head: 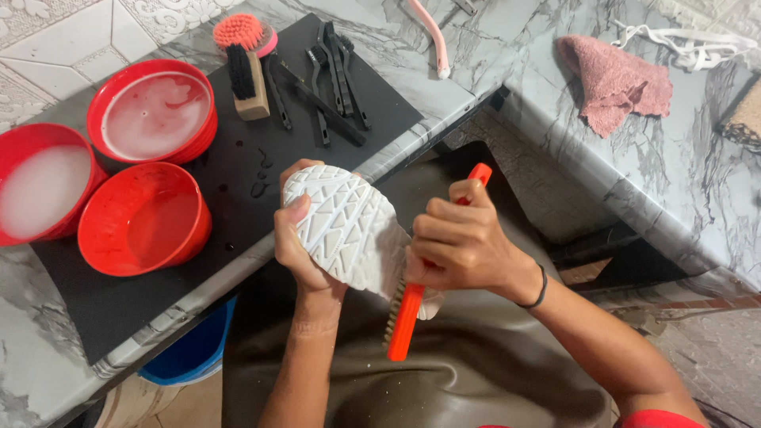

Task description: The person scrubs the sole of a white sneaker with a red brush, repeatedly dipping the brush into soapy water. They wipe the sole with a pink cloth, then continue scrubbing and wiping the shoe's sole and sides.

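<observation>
My left hand [297, 242] grips a white shoe [349, 230] turned sole up, its patterned tread facing the camera, held over my lap. My right hand [460, 242] is closed around an orange-handled brush [406, 317]. The brush's bristles press against the heel end of the sole. The handle's far tip [480, 172] sticks out above my fingers. A dark apron [476, 372] covers my lap below the shoe.
A black mat [238, 182] on the marble counter carries three red bowls [143, 218], two with cloudy liquid, plus several brushes [329, 75] and a wooden brush [246, 79]. A pink cloth [614, 83] lies on the right counter. A blue bucket [194, 353] sits underneath.
</observation>
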